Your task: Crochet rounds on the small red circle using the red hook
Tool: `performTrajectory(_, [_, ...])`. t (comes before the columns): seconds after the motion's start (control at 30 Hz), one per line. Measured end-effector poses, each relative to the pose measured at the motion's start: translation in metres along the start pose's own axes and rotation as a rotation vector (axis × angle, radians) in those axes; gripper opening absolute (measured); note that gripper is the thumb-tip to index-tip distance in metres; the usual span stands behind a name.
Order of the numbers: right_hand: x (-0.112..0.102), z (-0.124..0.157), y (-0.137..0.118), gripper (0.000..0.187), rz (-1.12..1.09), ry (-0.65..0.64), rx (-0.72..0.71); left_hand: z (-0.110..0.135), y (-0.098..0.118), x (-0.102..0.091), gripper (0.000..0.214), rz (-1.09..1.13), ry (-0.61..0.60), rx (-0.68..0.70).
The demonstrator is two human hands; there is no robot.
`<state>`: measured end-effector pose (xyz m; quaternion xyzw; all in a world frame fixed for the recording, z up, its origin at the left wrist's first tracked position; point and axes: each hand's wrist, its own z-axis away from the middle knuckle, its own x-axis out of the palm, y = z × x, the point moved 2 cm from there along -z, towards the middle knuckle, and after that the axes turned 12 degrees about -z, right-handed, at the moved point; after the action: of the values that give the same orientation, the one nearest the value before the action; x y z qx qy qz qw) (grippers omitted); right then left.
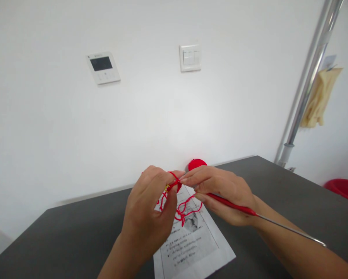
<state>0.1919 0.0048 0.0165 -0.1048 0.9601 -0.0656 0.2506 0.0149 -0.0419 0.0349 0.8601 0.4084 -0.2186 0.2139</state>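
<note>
My left hand (pixel 152 209) pinches a small red crocheted piece (pixel 175 186) between thumb and fingers, with a strand of red yarn over the index finger. A bit of yellow shows at the piece's left side. My right hand (pixel 224 192) is closed round a crochet hook (pixel 232 204) with a red handle and a bare metal end reaching out past the wrist. The hook's working tip meets the piece at my left fingertips, partly hidden by fingers. Loose red yarn (pixel 187 211) hangs in loops below, over a printed sheet (pixel 188 248).
A ball of red yarn (pixel 197 164) sits at the table's back edge by the wall. The dark grey table (pixel 83 228) stands against it. A metal pole (pixel 310 83), yellowish gloves (pixel 321 97) and a red rounded object (pixel 343 189) are at the right.
</note>
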Motion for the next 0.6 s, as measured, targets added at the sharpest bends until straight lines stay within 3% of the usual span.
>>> performTrajectory(0.1, [0.005,0.001,0.002,0.013,0.036,0.022,-0.049,-0.001,0.004,0.001,0.018,-0.03,0.013,0.057])
performTrajectory(0.17, [0.008,0.002,0.005,0.01,0.078,0.066,-0.092,-0.001,0.003,0.002,0.017,-0.01,0.005,0.005])
performTrajectory(0.27, [0.012,0.006,0.011,0.005,0.146,0.137,-0.13,0.001,-0.005,0.006,0.026,0.155,0.001,-0.276])
performTrajectory(0.37, [0.013,0.009,0.017,0.007,0.181,0.17,-0.164,0.004,-0.016,0.017,0.038,0.532,-0.016,-0.562])
performTrajectory(0.5, [0.015,0.015,0.026,0.019,0.137,0.205,-0.171,0.004,-0.021,0.036,0.044,0.991,-0.073,-0.727])
performTrajectory(0.6, [0.024,0.024,0.037,0.028,0.062,0.291,-0.121,0.004,-0.018,0.046,0.043,1.113,-0.036,-0.787])
